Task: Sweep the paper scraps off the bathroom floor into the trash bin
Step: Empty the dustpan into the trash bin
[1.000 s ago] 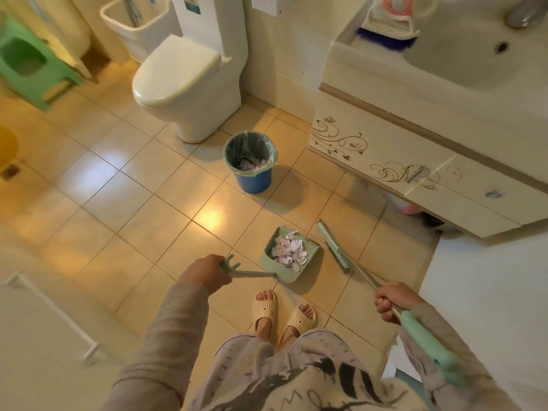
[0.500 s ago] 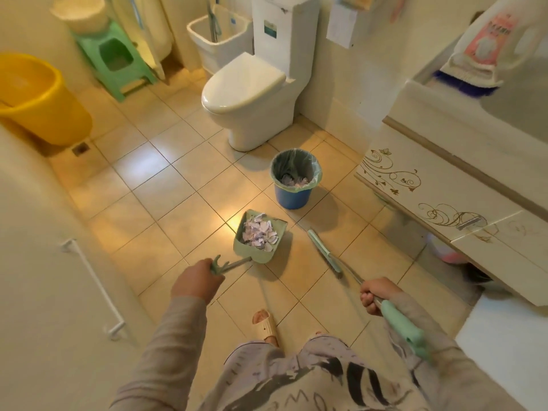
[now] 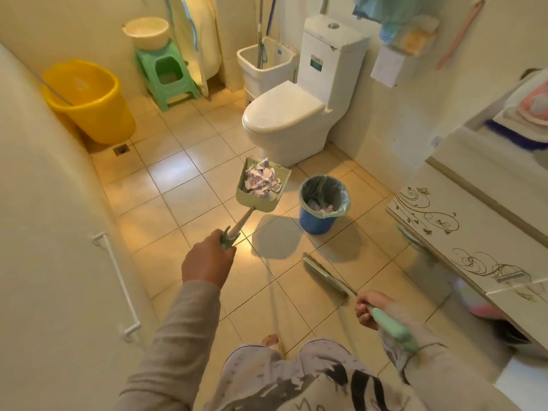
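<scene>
My left hand (image 3: pixel 207 259) grips the handle of a green dustpan (image 3: pixel 281 176), which hangs in the air just left of the trash bin. A heap of white and purple paper scraps (image 3: pixel 262 180) fills the pan. The blue trash bin (image 3: pixel 318 222), lined with a clear green bag, stands on the tiles with some scraps inside. My right hand (image 3: pixel 370 307) holds the mint-green handle of a broom, whose head (image 3: pixel 324 275) rests low by the floor in front of me.
A white toilet (image 3: pixel 284 117) stands behind the bin. The vanity cabinet (image 3: pixel 474 247) runs along the right. A yellow bucket (image 3: pixel 89 102), a green stool (image 3: pixel 166 72) with a basin and a mop sink (image 3: pixel 267 63) line the back. The wall with a towel rail (image 3: pixel 118 280) is at my left.
My left hand has lifted the loaded dustpan off the floor and carried it up beside the bin. The view has tilted up toward the back wall. The broom has stayed low.
</scene>
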A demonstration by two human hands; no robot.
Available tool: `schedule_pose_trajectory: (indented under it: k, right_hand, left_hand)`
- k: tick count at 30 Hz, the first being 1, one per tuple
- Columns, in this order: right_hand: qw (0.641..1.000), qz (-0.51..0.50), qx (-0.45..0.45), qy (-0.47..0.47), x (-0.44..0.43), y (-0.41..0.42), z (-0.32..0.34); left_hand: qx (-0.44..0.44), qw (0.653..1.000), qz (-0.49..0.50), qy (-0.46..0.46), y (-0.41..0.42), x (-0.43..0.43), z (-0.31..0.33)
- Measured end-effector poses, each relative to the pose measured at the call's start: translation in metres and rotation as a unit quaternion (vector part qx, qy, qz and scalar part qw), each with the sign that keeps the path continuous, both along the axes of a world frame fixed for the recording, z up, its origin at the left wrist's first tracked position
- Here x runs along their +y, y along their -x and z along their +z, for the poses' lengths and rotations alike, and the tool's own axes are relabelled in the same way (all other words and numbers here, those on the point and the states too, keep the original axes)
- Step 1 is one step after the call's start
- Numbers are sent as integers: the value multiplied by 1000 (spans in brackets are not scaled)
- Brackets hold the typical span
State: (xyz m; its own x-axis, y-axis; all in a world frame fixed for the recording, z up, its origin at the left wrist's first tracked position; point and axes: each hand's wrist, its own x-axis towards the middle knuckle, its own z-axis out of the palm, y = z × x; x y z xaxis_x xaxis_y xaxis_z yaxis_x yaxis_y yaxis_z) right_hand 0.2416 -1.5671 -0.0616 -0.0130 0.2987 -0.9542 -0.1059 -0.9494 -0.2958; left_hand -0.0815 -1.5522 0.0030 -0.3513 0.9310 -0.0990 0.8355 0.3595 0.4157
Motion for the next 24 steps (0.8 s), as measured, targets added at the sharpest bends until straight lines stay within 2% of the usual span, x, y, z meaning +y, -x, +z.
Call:
schedule_pose_trajectory:
  k: [2, 4, 7, 11, 14, 19, 24]
  right_hand:
    - [1000, -3, -2, 5, 5, -1, 0]
    - [1000, 4, -8, 11, 8, -4, 0]
    - [1000, 6, -4, 22, 11, -13, -4]
    - [1000, 3, 1, 26, 14, -29, -9]
    - [1000, -3, 3, 31, 16, -36, -12]
    - [999, -21, 1, 39, 14, -41, -18]
    - [999, -26, 0, 37, 16, -39, -20]
  left_hand:
    - [52, 997, -62, -14, 3, 1, 0]
    - [140, 980, -140, -9, 9, 6, 1]
    - [264, 932, -246, 16, 15, 27, 7]
    - [360, 874, -327, 10, 9, 54, 19]
    - [401, 844, -354, 13, 0, 72, 26]
    - [434, 815, -384, 13, -18, 82, 26]
    - [512, 724, -462, 1, -13, 87, 28]
